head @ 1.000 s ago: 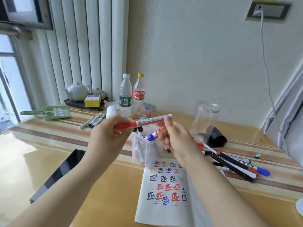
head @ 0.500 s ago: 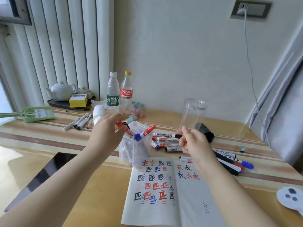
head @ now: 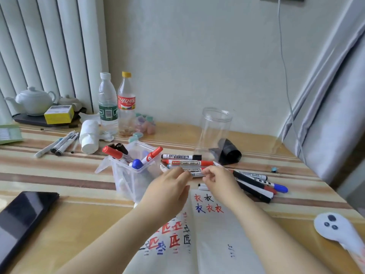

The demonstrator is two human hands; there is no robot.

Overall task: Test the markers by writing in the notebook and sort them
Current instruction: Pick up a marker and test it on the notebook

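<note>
Head view shows both hands meeting over one marker (head: 195, 174), which lies flat with its long axis running left to right, just beyond the open notebook (head: 215, 234). Left hand (head: 167, 191) pinches its left end; right hand (head: 219, 179) pinches its right end. More markers lie parallel behind it, beside the clear tub (head: 134, 175) of upright markers.

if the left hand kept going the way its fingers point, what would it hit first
The left hand points up and right, toward the row of markers beside the bin. It would likely meet the nearest marker first, which its fingers already seem to reach, though depth is unclear.
</note>
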